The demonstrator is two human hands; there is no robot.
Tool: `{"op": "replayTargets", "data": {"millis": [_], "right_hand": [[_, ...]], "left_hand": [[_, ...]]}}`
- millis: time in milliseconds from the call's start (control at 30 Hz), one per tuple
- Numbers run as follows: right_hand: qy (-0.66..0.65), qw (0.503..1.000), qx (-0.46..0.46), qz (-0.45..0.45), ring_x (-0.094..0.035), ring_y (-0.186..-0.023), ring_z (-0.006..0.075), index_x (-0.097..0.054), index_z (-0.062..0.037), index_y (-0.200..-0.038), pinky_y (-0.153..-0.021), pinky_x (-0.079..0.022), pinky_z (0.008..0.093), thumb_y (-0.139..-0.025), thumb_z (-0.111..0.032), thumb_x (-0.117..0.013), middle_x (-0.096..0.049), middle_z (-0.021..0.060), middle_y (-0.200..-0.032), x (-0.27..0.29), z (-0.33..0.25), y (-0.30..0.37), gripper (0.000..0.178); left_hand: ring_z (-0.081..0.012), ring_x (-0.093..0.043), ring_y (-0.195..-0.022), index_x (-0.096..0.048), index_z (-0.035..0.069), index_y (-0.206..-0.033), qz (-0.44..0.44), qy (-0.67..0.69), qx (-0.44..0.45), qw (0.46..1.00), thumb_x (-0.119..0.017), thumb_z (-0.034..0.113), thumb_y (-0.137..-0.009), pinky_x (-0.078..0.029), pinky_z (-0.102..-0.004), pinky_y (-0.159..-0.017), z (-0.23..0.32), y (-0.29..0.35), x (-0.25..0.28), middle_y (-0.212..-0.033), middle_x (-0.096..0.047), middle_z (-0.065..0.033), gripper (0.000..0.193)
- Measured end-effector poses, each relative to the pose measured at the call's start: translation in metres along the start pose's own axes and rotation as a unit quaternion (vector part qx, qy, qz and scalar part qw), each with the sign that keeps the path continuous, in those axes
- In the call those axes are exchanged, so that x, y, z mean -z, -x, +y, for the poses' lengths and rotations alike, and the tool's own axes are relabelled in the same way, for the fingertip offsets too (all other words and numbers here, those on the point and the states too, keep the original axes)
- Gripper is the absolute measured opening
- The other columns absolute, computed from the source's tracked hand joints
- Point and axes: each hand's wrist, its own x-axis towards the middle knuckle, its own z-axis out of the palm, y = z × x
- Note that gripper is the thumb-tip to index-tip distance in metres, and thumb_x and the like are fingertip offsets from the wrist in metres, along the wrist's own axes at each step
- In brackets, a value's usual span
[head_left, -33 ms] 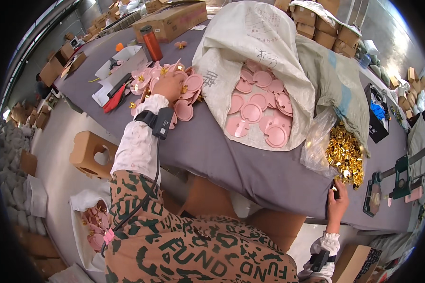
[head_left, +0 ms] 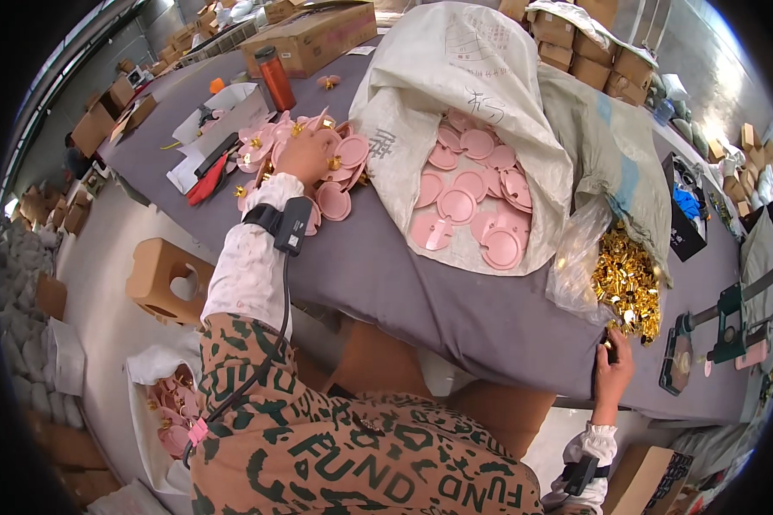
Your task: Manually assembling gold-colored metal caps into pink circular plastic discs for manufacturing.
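On the table's left part, my left hand point(head_left: 306, 158) rests in a heap of pink plastic discs point(head_left: 335, 200), several with gold clips on them. Its fingers curl down among the discs, and what they close on is hidden. At the table's near right edge, my right hand point(head_left: 614, 369) pinches a small gold piece between thumb and fingers. Just beyond it lies a heap of shiny gold metal clips point(head_left: 629, 279), spilling from a greenish woven sack point(head_left: 614, 142). Loose pink discs point(head_left: 457, 205) show in the mouth of a white woven sack point(head_left: 455, 64) between my hands.
An orange-red bottle point(head_left: 274, 79), a white box point(head_left: 232, 110) and red-handled pliers point(head_left: 208, 184) stand or lie beyond the left heap. A green clamp stand point(head_left: 730, 322) holds a phone-like device at right. Below left are a cardboard stool point(head_left: 159, 283) and a bag of pink pieces point(head_left: 150, 463).
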Motion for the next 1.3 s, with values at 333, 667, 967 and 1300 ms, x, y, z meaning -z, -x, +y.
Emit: {"op": "replayTargets", "data": {"millis": [333,667,967,1300], "right_hand": [[0.004,1.0,0.01,0.008,-0.064,-0.101,0.0287,-0.065,0.001,-0.109,-0.09,-0.049,0.035,-0.083,-0.002,-0.068,-0.067,0.0152,-0.109,-0.003,0.004,0.006,0.027],[0.053,0.998,0.043,0.015,-0.063,-0.101,0.0317,-0.066,-0.0029,-0.109,-0.091,-0.049,0.0375,-0.081,-0.003,-0.069,-0.067,0.0155,-0.108,-0.003,0.006,0.008,0.028],[0.035,0.999,0.025,0.016,-0.062,-0.101,0.0321,-0.065,-0.0015,-0.107,-0.092,-0.048,0.0375,-0.08,-0.003,-0.07,-0.066,0.0155,-0.107,-0.005,0.001,0.009,0.027],[0.024,0.995,0.085,-0.038,-0.062,-0.104,0.0315,-0.063,-0.0023,-0.112,-0.093,-0.048,0.0374,-0.08,0.001,-0.067,-0.065,0.0151,-0.11,0.0,-0.006,0.002,0.033]], "left_hand": [[-0.0136,-0.057,-0.083,-0.05,0.011,-0.127,0.205,0.557,0.269,0.758,-0.057,0.0,-0.083,-0.049,-0.0268,-0.067,0.007,0.058,0.017,-0.119,-0.056,-0.0079,0.047],[-0.0382,-0.053,-0.116,-0.057,0.009,-0.125,0.06,-0.02,-0.042,0.997,-0.063,0.01,-0.078,-0.042,-0.0405,-0.101,0.066,0.002,0.023,-0.125,-0.059,-0.0141,0.048],[-0.0328,-0.059,-0.113,-0.055,0.012,-0.129,-0.14,-0.103,-0.013,0.985,-0.081,0.028,-0.059,-0.048,-0.0377,-0.096,0.052,-0.037,-0.006,-0.119,-0.063,-0.0149,0.076],[-0.0249,-0.058,-0.113,-0.035,0.01,-0.144,-0.123,0.859,-0.021,0.497,-0.062,0.062,-0.084,-0.05,-0.0338,-0.086,0.117,0.057,0.041,-0.128,-0.057,-0.0132,0.084]]}}
